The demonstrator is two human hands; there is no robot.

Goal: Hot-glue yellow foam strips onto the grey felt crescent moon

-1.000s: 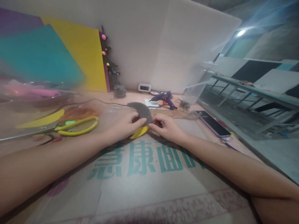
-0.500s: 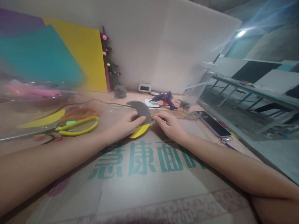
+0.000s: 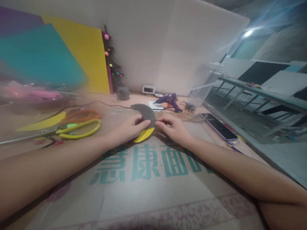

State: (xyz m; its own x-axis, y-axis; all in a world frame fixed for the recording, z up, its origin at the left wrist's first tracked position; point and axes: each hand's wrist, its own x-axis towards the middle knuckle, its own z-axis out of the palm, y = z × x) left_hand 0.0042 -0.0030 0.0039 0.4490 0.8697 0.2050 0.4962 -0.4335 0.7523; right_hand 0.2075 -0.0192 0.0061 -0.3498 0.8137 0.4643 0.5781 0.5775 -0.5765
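Observation:
A yellow crescent [image 3: 144, 134], mostly wrapped in grey yarn [image 3: 145, 114], is held above the printed sheet; its lower tip shows bare yellow. My left hand [image 3: 134, 125] is closed on the crescent from the left, thumb across the wrapped part. At its right edge, my right hand [image 3: 173, 127] is closed in a pinch, thumb against forefinger. What it pinches looks like the strand of grey yarn and is mostly hidden by the fingers. Loose grey yarn [image 3: 203, 117] lies to the right of that hand.
A blue glue gun [image 3: 169, 99] stands behind my hands, near a small white clock [image 3: 148, 89]. A phone [image 3: 219, 127] lies at right. Yellow-handled scissors [image 3: 82, 130] and a yellow crescent piece [image 3: 44, 122] lie left. Coloured sheets [image 3: 79, 54] lean behind; a decorated stand [image 3: 122, 92] is beside them.
My right fingertips have shifted slightly left, closer to the crescent's edge. My left hand keeps its hold on the crescent, almost unmoved.

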